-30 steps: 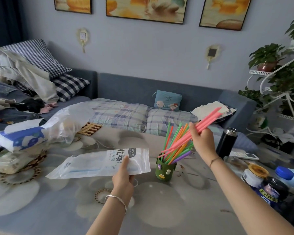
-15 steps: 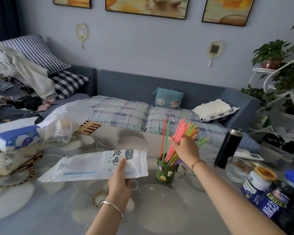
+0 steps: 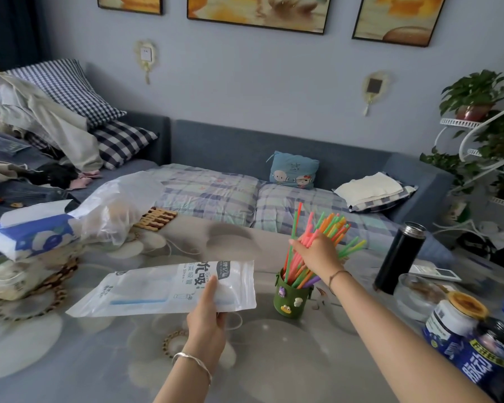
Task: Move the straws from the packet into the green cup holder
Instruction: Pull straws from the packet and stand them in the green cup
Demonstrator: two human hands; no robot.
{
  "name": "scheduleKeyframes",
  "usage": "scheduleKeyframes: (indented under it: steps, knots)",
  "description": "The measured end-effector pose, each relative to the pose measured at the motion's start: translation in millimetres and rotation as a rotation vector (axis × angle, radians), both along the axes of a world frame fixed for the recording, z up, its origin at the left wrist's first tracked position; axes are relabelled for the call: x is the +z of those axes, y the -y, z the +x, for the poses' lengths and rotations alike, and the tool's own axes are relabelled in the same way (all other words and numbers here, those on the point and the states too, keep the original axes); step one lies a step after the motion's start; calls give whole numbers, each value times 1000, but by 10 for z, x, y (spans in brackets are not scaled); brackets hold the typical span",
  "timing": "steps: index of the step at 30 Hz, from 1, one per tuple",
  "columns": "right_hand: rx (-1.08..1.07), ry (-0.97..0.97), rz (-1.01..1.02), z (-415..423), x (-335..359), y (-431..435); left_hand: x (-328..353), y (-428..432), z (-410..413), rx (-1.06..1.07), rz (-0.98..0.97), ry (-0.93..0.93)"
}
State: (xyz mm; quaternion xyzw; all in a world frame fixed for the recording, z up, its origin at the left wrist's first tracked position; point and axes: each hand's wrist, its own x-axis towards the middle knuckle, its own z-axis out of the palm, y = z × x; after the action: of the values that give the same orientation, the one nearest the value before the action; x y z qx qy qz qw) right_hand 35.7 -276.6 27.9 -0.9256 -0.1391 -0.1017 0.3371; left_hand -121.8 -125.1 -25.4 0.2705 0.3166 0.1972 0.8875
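Note:
The green cup holder (image 3: pixel 293 298) stands on the table at centre, decorated with small charms and holding several coloured straws (image 3: pixel 333 226) that fan up to the right. My right hand (image 3: pixel 316 253) rests on the pink straws just above the holder's rim, fingers curled around them. My left hand (image 3: pixel 207 318) pinches the right end of the clear straw packet (image 3: pixel 157 289), which lies nearly flat above the table; a single blue straw shows inside it.
A black flask (image 3: pixel 399 258) stands right of the holder, with a glass bowl (image 3: pixel 419 295) and jars (image 3: pixel 460 327) at the near right. A tissue pack (image 3: pixel 29 231), plastic bag (image 3: pixel 120 205) and wooden trivet (image 3: pixel 157 218) fill the table's left. A sofa lies behind.
My right hand brought the bunch of pink straws down from a raised tilt into the green holder and now sits low over its rim. The packet in my left hand stayed put.

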Motion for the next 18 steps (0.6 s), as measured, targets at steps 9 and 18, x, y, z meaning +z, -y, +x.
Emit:
scheduleKeyframes:
  steps: [9,18]
  knots:
    - [13,323,105,-87,227,0,-26,-50,8,31,-17,68]
    - [64,307,-98,-78,233,15,-7,-55,4,19,-15,60]
